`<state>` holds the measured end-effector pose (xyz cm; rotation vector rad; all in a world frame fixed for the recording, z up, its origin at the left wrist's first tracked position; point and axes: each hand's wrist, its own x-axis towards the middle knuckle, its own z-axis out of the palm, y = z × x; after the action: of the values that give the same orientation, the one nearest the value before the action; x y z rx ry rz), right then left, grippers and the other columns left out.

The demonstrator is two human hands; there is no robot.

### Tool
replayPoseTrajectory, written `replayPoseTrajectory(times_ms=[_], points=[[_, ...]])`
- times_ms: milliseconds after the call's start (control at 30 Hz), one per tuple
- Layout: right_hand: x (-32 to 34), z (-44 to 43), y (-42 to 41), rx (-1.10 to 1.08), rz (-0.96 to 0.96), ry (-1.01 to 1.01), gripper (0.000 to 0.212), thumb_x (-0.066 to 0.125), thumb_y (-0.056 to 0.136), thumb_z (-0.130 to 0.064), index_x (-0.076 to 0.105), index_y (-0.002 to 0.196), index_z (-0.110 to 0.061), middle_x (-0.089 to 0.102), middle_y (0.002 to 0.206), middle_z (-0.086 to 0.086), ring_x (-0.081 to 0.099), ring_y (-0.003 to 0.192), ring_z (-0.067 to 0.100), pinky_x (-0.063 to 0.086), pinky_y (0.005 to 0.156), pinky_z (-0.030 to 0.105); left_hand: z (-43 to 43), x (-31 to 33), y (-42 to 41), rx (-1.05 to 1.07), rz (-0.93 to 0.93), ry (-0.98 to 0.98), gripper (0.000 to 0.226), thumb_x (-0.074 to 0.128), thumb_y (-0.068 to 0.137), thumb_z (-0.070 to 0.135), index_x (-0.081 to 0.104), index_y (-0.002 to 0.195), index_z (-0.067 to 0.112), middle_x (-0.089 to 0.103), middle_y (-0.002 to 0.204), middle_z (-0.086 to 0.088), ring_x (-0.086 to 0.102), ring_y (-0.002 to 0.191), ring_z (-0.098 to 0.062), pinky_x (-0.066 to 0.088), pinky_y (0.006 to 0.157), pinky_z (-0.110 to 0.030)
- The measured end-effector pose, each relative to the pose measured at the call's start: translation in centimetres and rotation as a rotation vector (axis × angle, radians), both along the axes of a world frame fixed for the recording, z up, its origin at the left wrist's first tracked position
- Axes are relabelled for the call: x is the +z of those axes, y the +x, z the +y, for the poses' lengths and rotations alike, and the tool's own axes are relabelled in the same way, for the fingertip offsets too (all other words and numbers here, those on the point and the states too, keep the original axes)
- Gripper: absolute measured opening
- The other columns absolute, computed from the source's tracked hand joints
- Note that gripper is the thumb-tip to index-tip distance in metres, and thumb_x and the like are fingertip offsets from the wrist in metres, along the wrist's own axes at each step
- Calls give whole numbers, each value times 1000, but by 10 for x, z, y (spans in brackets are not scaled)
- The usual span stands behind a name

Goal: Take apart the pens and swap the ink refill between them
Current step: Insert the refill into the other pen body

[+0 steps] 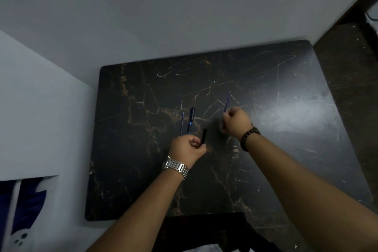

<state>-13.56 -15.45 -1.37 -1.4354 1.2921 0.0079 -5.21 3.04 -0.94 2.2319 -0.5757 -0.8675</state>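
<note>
My left hand (187, 146) is closed around a short black pen barrel (204, 136) that sticks up from my fingers. My right hand (235, 119) pinches a thin blue ink refill (227, 102) that points up and away. On the dark marble table (266, 149), just beyond my left hand, lie a dark blue pen piece (191, 117) and a second thin blue refill (182, 124), side by side. The two hands are about a hand's width apart.
White walls run along the table's far and left edges. A darker surface (351, 71) adjoins the table on the right. A blue and white object (24, 210) shows at the bottom left. A watch is on my left wrist, a bead bracelet on my right.
</note>
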Motion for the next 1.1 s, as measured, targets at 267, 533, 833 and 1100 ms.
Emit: replayPoseTrajectory(times_ms=[267,533,833,1100], points=[[56,20,-16,-180,-564,327,11,60,93,5,57,93,-6,74,83,16,76,81,30,63,67,35,-5,15,-4,-10,-31,-126,17,85,69,18,69,69,25,70,59,8,65,50,1,57,54,-18],[63,27,-9,-8,-469,101,15,63,91,3,60,89,-11,73,83,14,76,79,24,63,68,32,-5,25,-6,-22,-38,-133,15,85,70,15,73,75,20,72,64,9,68,54,1,56,55,-15],[49,34,-12,262,-271,-90,12,76,83,-11,68,81,-19,74,84,5,75,79,19,64,74,42,-2,23,-7,-50,-36,-120,20,87,69,20,70,72,31,72,66,13,69,61,4,54,58,-11],[49,29,-9,236,-319,-52,45,69,86,-11,63,128,-22,71,99,-4,73,91,17,63,83,43,3,18,-6,15,6,-136,25,87,68,19,68,69,36,71,63,20,70,61,4,54,58,-11]])
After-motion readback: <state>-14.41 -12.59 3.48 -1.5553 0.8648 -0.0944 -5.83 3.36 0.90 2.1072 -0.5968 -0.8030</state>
